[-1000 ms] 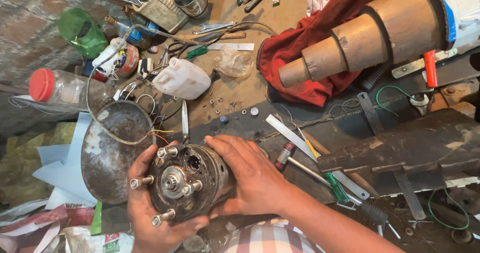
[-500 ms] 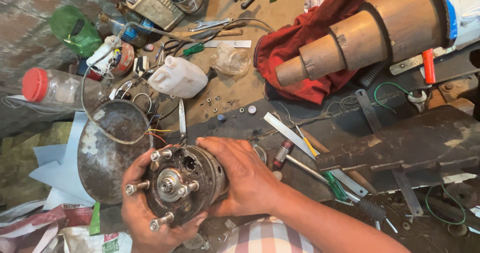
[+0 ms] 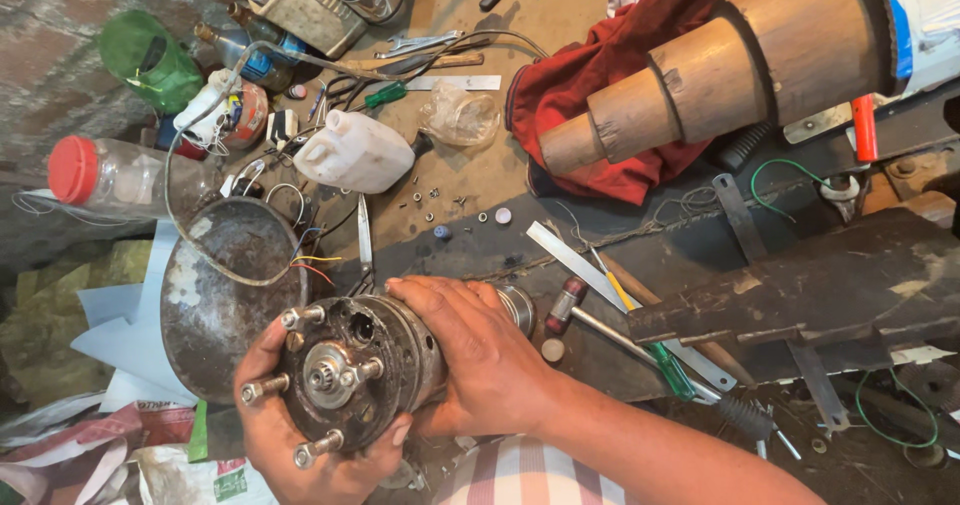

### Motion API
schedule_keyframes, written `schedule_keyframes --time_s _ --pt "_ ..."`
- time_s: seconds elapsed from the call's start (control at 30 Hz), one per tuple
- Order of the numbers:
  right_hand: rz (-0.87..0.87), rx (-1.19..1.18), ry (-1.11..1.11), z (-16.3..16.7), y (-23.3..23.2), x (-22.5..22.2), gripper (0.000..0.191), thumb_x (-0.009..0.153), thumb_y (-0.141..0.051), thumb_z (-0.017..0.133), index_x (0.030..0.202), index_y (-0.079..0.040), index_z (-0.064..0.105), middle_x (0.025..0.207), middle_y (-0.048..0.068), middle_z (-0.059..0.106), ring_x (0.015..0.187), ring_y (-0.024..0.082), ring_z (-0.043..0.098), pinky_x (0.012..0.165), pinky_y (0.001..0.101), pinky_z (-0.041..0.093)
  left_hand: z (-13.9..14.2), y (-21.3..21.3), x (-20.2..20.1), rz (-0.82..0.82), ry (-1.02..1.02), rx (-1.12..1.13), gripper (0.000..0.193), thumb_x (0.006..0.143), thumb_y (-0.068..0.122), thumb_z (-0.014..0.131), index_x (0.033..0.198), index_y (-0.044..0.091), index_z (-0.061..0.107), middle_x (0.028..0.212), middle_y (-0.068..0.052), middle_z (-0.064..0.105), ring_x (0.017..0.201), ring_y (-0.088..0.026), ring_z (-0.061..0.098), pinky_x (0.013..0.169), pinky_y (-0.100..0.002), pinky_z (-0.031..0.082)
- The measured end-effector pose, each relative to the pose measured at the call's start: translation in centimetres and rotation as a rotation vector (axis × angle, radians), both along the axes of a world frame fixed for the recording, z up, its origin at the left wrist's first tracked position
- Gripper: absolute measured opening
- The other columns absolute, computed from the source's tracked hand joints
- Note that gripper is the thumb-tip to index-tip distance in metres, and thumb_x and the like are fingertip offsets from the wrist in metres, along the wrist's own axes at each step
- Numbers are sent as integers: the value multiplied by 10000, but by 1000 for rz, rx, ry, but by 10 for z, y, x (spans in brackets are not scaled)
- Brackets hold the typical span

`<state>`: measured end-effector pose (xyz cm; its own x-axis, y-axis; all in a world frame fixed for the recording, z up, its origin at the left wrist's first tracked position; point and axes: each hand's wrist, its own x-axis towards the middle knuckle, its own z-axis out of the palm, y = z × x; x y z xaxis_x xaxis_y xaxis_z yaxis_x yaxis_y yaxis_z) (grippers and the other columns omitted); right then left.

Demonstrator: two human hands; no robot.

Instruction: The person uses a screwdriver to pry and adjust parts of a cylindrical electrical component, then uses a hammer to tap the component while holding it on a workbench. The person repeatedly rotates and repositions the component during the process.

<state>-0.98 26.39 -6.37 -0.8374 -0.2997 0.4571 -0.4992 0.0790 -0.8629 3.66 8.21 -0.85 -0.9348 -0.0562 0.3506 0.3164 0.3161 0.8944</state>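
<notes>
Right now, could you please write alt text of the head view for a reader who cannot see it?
Two bare hands grip a grimy round motor housing with protruding studs: left hand underneath, right hand over its side. A cluttered workbench around it holds a white jug, screwdrivers, a red cloth and stepped metal cones.

A cluttered, dusty brown workbench (image 3: 470, 180) in soft daylight, a worn brick wall (image 3: 60, 15) along its far left edge.

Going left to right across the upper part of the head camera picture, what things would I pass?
Clear bottle with a red cap → green bottle → white plastic jug → crumpled clear plastic → red cloth → stepped brown cone-shaped piece → red-handled tool.
</notes>
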Motion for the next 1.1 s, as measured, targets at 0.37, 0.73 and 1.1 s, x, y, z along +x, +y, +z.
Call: schedule_keyframes --time_s 0.37,0.73,1.1 --pt "-1 -13 -2 -3 0 0 1134 567 -318 939 1519 -58 380 1455 181 566 1369 382 556 1102 487 376 -3 13 6 153 -4 -17 1103 689 343 916 1526 -48 313 1418 -193 532 1304 -263 613 1141 -416 525" --pt "210 12 -16 33 32 -22 1078 688 -423 832 1579 -25 373 1548 219 511 1457 387 515 1192 471 388 -1 8 7 27 -32 83 1099 730 270 922 1546 -26 249 1404 -224 530 1290 -280 609 1130 -429 521" --pt "220 38 40 69 5 -29 863 806 -523 752 1474 -22 535 1395 147 670 1329 318 662 1167 431 436 1 5 9 50 3 -54 1028 766 348 880 1528 -16 295 1411 -167 506 1279 -233 591 1106 -386 515"
